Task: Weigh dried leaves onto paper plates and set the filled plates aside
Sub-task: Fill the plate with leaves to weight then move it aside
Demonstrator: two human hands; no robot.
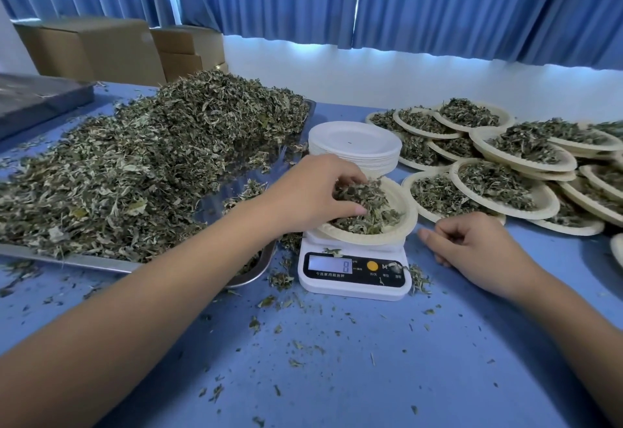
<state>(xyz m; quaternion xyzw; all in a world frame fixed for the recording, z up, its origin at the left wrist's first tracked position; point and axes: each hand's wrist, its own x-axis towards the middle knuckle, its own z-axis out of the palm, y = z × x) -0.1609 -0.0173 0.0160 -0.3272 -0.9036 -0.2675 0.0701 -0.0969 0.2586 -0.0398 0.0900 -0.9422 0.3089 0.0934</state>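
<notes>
Dried leaves (371, 222), crumpled grey-green flakes, lie in a paper plate (403, 225) on a white kitchen scale (354, 287) at the middle of the blue desk (337, 377). The left hand (310, 191) reaches over the plate, fingers and thumb curled round a clump of these leaves. The right hand (478, 249) rests on the desk just right of the scale, fingers loosely curled, holding nothing. A far larger heap (135, 164) fills a metal tray (84, 260) on the left. Empty plates (354, 144) are stacked behind the scale; filled plates (505, 185) overlap at the right. The scale's display reads 8, beside an orange button and a letter M; the smaller print is unreadable.
</notes>
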